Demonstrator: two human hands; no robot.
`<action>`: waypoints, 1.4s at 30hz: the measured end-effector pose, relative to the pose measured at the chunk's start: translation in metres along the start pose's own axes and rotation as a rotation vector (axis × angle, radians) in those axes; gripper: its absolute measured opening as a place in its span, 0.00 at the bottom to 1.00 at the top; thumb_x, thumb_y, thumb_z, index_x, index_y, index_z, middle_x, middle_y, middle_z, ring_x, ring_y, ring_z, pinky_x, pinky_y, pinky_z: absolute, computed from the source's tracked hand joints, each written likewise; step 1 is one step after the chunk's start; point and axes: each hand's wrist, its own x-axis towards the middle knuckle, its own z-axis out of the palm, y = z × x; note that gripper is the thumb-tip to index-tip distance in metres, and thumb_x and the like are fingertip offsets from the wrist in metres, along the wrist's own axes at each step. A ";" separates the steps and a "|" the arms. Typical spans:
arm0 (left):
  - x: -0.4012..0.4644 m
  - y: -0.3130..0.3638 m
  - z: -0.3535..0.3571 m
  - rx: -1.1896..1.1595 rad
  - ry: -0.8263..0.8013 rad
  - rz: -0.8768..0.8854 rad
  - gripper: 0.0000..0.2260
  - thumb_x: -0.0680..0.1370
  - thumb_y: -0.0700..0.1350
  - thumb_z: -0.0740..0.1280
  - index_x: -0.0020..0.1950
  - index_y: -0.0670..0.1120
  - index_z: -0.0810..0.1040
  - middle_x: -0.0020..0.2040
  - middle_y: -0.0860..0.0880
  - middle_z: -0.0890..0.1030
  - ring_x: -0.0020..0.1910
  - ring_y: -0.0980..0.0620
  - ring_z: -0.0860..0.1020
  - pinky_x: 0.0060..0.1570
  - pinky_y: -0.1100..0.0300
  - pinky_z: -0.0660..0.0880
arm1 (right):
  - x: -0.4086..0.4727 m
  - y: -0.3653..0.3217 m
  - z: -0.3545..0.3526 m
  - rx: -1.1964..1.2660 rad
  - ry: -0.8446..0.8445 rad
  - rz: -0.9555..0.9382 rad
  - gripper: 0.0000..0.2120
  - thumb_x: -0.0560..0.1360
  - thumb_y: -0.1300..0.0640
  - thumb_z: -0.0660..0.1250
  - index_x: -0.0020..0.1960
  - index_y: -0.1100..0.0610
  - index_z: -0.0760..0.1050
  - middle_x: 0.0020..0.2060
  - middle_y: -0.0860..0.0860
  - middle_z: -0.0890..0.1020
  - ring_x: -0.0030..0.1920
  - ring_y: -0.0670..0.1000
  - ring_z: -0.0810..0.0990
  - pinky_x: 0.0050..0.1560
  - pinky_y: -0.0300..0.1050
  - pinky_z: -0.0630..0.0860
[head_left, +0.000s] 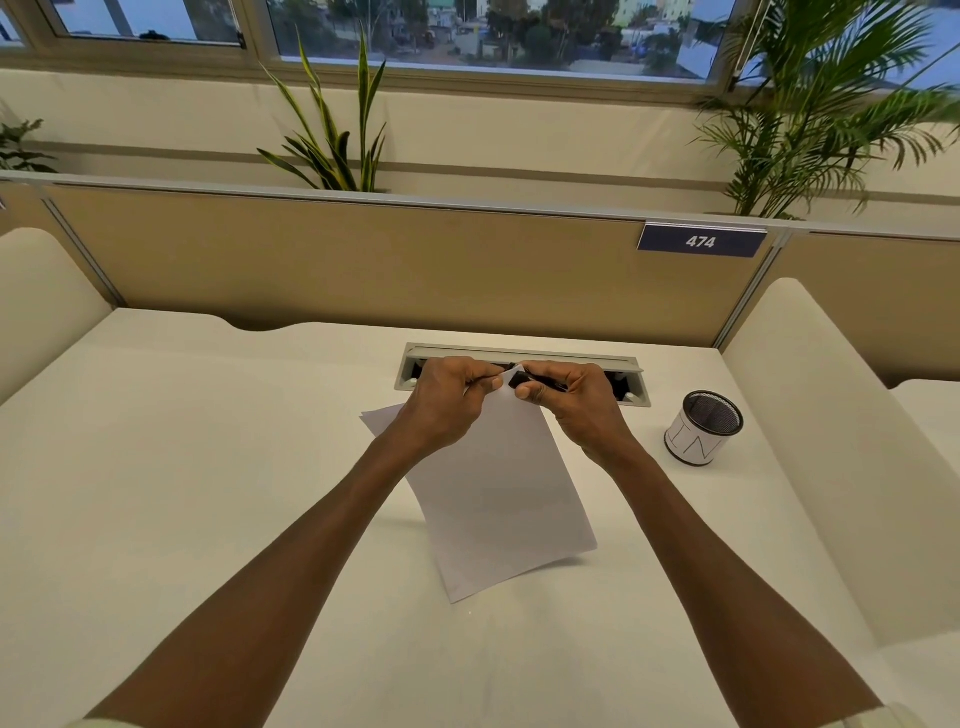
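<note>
Pinching the top corner of the paper sheets with your left hand, your right hand grips a black object there; the sheets hang slanted over the desk.

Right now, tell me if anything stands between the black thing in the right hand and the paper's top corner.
Nothing visible does. The right hand holds the black thing against the top corner of the paper, which the left hand pinches. The mesh cup stands apart, off to the right.
</note>
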 end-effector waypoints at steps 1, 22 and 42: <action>0.000 0.000 0.000 0.000 0.001 0.000 0.08 0.78 0.41 0.66 0.53 0.44 0.84 0.45 0.45 0.85 0.41 0.48 0.80 0.41 0.58 0.76 | 0.000 0.001 0.000 0.002 -0.003 0.002 0.13 0.72 0.62 0.73 0.57 0.59 0.83 0.50 0.53 0.86 0.53 0.51 0.84 0.56 0.42 0.79; -0.004 -0.009 0.003 -0.009 -0.034 -0.061 0.08 0.78 0.45 0.66 0.52 0.47 0.84 0.41 0.46 0.85 0.41 0.46 0.80 0.42 0.48 0.78 | -0.003 0.007 -0.003 0.043 -0.112 0.051 0.19 0.69 0.57 0.76 0.59 0.51 0.81 0.52 0.48 0.85 0.55 0.48 0.83 0.58 0.42 0.78; -0.007 -0.009 0.009 -0.106 0.005 -0.005 0.08 0.77 0.41 0.66 0.54 0.48 0.82 0.43 0.54 0.82 0.41 0.65 0.77 0.41 0.72 0.73 | -0.004 0.009 -0.005 -0.046 -0.070 0.028 0.23 0.65 0.56 0.78 0.60 0.52 0.80 0.52 0.49 0.85 0.54 0.47 0.83 0.56 0.40 0.78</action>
